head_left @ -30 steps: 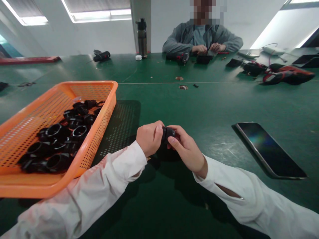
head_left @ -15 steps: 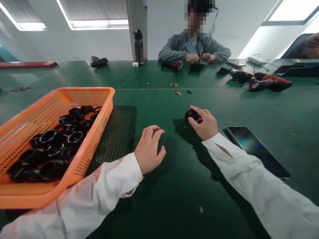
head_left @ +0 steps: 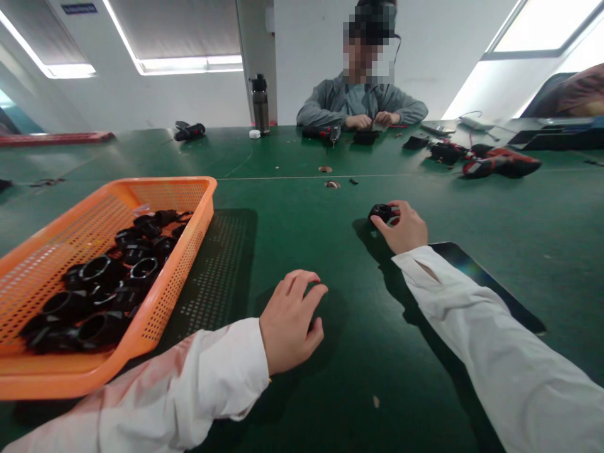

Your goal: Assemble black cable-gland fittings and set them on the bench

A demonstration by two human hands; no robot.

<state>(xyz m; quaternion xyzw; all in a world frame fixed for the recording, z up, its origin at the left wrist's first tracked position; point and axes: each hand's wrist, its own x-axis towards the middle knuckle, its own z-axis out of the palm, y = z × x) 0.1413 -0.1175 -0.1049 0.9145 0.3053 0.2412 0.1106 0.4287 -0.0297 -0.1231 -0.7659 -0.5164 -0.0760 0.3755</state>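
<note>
Fingers of the right hand point(head_left: 404, 229) are closed on the side of a small black part point(head_left: 379, 213), with the thumb at the near side and the other fingers at the right side, so the part is held in a pinch. This black part is a little to the right of the middle of the green table point(head_left: 297, 220), farther from the body than the left hand point(head_left: 290, 321). Whether the part touches the table or is slightly above it, one cannot tell surely. As for the left hand, its fingers are spread and softly bent, and the thumb stands well apart from the forefinger. Both arms wear white sleeves point(head_left: 462, 327).

A dark phone point(head_left: 481, 277) lies on the table, partly hidden by the right sleeve. On the left side stands an orange basket point(head_left: 47, 385) with many small holes in its walls, and inside it black pieces point(head_left: 101, 270) lie in a loose heap; several of them show round openings. The left sleeve passes just beside the near right corner of the basket.

At the far edge of the table sits a co-worker point(head_left: 325, 104) in a grey jacket, near a black and red drill point(head_left: 323, 133). To the left of this person, a dark bottle point(head_left: 260, 107) stands upright, with a small white cap point(head_left: 255, 134) beside it. Farther to the right lies a red and black object point(head_left: 503, 162).
</note>
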